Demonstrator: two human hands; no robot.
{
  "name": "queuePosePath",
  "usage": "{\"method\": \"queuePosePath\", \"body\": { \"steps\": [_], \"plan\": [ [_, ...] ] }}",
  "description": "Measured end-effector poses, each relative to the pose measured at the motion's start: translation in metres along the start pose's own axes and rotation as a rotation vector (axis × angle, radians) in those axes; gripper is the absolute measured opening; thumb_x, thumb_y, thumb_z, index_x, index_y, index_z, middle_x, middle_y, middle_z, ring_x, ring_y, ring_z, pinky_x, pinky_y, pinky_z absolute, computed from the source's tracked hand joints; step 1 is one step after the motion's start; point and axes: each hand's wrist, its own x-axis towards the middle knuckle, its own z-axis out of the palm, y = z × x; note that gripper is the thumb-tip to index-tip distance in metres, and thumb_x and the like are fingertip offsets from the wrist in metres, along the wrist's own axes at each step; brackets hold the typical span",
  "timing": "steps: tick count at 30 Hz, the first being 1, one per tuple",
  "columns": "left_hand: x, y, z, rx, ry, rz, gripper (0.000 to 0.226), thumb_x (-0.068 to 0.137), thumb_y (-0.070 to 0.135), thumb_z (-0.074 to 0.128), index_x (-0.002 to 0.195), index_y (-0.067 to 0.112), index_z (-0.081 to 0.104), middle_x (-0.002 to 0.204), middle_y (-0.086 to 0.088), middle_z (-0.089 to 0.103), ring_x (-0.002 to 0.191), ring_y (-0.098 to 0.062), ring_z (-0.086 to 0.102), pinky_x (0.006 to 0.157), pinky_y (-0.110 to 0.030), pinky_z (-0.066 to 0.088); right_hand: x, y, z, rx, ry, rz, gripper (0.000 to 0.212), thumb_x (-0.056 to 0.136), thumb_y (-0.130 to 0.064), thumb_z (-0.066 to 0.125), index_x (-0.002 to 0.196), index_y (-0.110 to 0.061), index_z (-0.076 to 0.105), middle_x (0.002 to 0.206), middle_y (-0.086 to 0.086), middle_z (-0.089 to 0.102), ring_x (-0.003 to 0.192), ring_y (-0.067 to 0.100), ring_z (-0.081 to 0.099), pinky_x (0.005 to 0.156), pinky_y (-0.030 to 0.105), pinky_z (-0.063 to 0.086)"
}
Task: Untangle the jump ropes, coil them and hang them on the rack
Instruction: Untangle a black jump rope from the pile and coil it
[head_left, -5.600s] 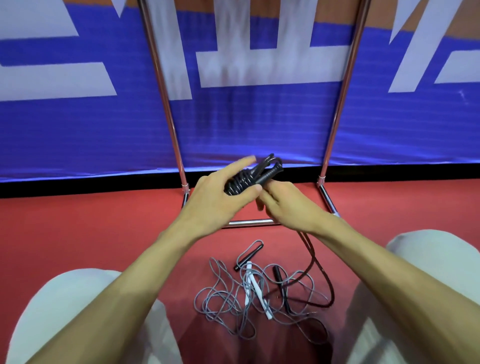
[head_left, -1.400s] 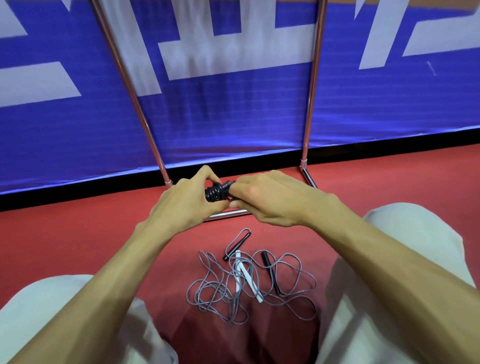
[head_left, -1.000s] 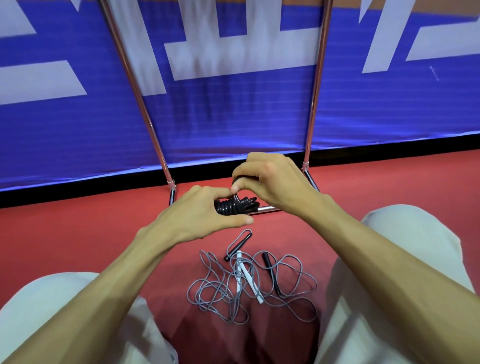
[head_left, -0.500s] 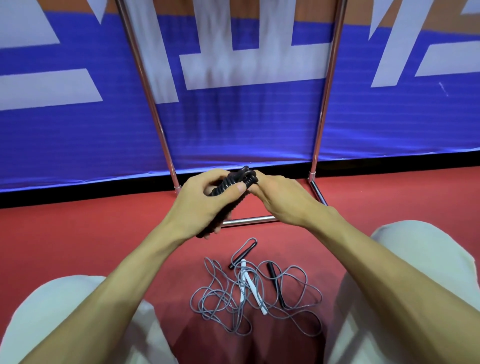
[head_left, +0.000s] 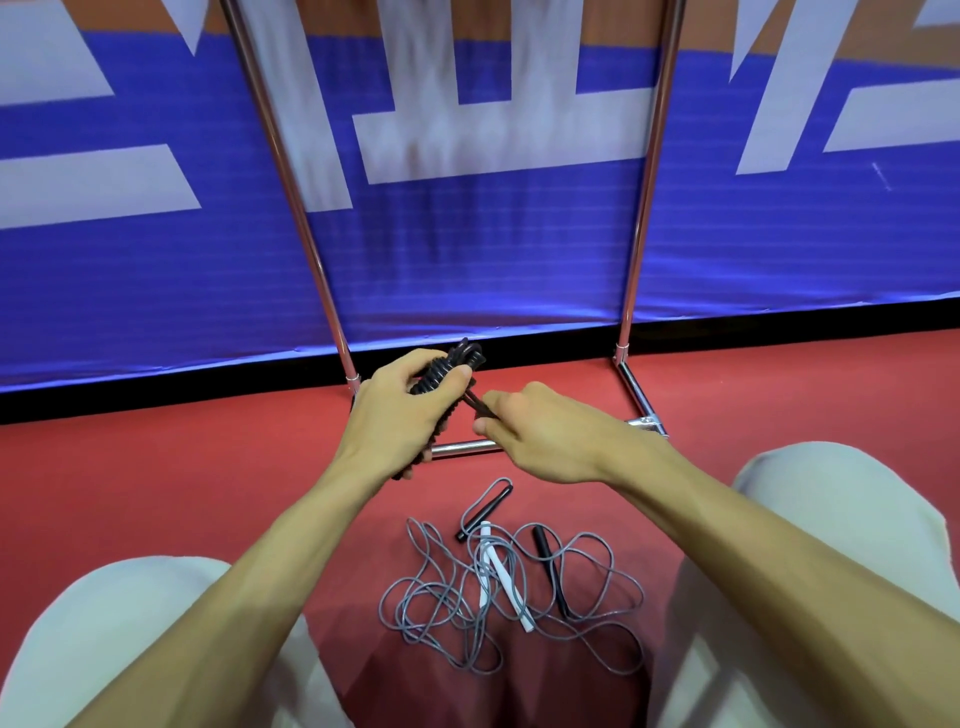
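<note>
Fingers (head_left: 410, 366) and thumb of the left hand (head_left: 400, 423) are curled tight round a black jump rope (head_left: 449, 366), which is wound into a short thick bundle and held up in front of the foot of the rack (head_left: 641, 208). The right hand (head_left: 550, 434) pinches a loose black strand (head_left: 475, 402) coming off that bundle between thumb and forefinger. Its other fingers are folded in, and how much of the strand lies inside the hand cannot be made out.

Below the hands, on the red floor (head_left: 156, 478), lies a tangle of grey ropes (head_left: 441, 603) with white handles (head_left: 501, 571) and black handles (head_left: 545, 553) mixed in, between the person's knees in pale trousers (head_left: 831, 519). The rack of shiny metal tubes stands just beyond, its low crossbar (head_left: 462, 448) on the floor, against a blue and white banner (head_left: 467, 249).
</note>
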Motion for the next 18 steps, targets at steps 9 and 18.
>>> {"method": "queuePosePath", "body": {
  "steps": [9, 18],
  "plan": [
    [0.003, 0.002, -0.008, -0.026, -0.09, -0.133, 0.027, 0.095, 0.047, 0.052, 0.075, 0.031, 0.06, 0.063, -0.006, 0.058, 0.042, -0.023, 0.051, 0.04, -0.03, 0.043, -0.006, 0.0, -0.012, 0.687, 0.169, -0.192, 0.021, 0.095, -0.018, 0.051, 0.093, -0.007, 0.068, 0.057, 0.006, 0.055, 0.045, 0.014, 0.052, 0.051, 0.017, 0.04],
    [-0.002, 0.011, -0.014, -0.273, -0.26, -0.272, 0.042, 0.097, 0.057, 0.041, 0.092, 0.018, 0.056, 0.063, -0.008, 0.059, 0.041, -0.023, 0.051, 0.039, -0.025, 0.042, 0.002, 0.003, -0.019, 1.075, 0.252, -0.236, 0.026, 0.095, -0.034, 0.04, 0.101, -0.01, 0.05, 0.063, -0.001, 0.056, 0.058, 0.017, 0.055, 0.052, 0.026, 0.039]
  ]
}}
